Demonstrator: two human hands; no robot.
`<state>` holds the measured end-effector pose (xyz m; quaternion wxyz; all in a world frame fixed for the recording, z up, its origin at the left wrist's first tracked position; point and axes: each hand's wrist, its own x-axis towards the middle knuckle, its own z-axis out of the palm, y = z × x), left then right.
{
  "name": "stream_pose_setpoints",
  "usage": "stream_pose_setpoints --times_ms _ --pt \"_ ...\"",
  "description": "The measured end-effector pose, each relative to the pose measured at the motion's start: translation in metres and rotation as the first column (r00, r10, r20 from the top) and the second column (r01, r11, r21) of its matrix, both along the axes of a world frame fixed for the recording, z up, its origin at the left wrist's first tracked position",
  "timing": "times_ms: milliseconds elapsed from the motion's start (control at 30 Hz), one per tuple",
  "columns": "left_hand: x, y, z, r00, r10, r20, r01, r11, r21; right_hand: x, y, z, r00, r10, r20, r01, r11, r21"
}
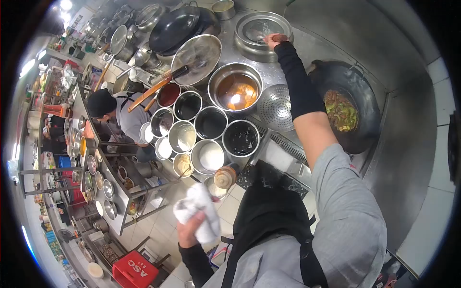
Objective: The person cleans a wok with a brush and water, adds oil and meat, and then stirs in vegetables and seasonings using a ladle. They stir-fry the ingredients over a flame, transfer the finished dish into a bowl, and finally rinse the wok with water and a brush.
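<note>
My right hand [274,41] is closed round the wooden handle of a ladle [260,34], whose bowl is over the round metal pot [263,24] at the top. My left hand [192,227] grips a folded white cloth [200,214] low on the left, clear of the counter. A black wok [363,98] on the right holds green vegetables and meat [342,111] in sauce. Left of my right forearm lies a perforated strainer [277,107], beside a metal pot of brown broth [236,91].
Several seasoning containers [211,123] cluster at the centre. A wire strainer [196,60] with a wooden handle rests above them. Another person [130,111] in a dark cap leans near the counter on the left. A red crate [135,270] is at the lower left.
</note>
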<state>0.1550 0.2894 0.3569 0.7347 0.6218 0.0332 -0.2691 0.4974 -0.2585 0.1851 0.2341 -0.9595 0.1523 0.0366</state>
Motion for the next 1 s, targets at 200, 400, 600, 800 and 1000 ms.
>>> stream_pose_setpoints --times_ms 200,400,600,800,1000 --pt "0.029 0.056 -0.049 0.943 0.324 -0.082 -0.319 0.945 0.069 -0.042 0.068 -0.030 0.855 -0.437 0.278 0.454 0.891 0.005" --pt "0.052 0.079 -0.117 0.864 0.400 -0.306 -0.425 0.905 -0.019 -0.227 0.129 0.005 0.799 -0.526 0.292 0.505 0.850 0.149" --pt "0.072 0.068 -0.161 0.843 0.369 -0.392 -0.463 0.868 -0.178 -0.411 0.172 0.071 0.894 -0.415 0.169 0.153 0.636 0.756" --pt "0.079 0.056 -0.196 0.858 0.293 -0.421 -0.395 0.902 -0.177 -0.482 0.228 0.101 0.984 -0.177 -0.030 0.131 0.590 0.797" --pt "0.079 0.052 -0.226 0.877 0.269 -0.399 -0.381 0.894 -0.236 -0.481 0.256 0.078 0.970 0.201 0.139 -0.243 0.768 0.592"
